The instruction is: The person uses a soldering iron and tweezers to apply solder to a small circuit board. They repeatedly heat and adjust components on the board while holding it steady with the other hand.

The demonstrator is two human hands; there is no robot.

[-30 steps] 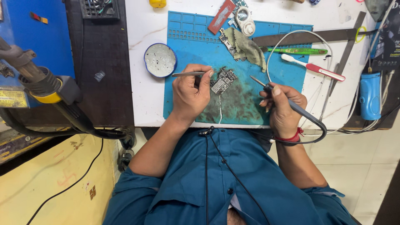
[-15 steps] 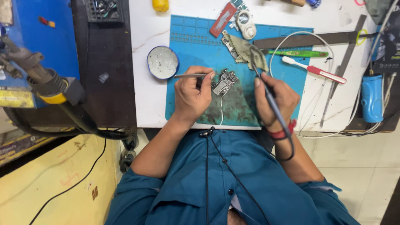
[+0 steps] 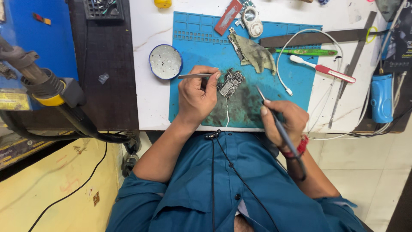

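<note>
the circuit board [image 3: 231, 83] lies on the mat [image 3: 195, 34], which lies on the desk [image 3: 148, 25], between the two hands and just beside the left hand [image 3: 196, 96]. the tweezers [image 3: 195, 76] stick out leftward from that hand's fingers, toward the round tin [image 3: 165, 62] beyond it at the mat's left edge. the right hand [image 3: 286, 121] sits at the mat's near right corner, its soldering iron [image 3: 274, 118] tip aimed toward the board. beyond the hands lies a cloth [image 3: 256, 53]; farther right of it lie a toothbrush [image 3: 322, 70] and a white cable [image 3: 309, 36].
</note>
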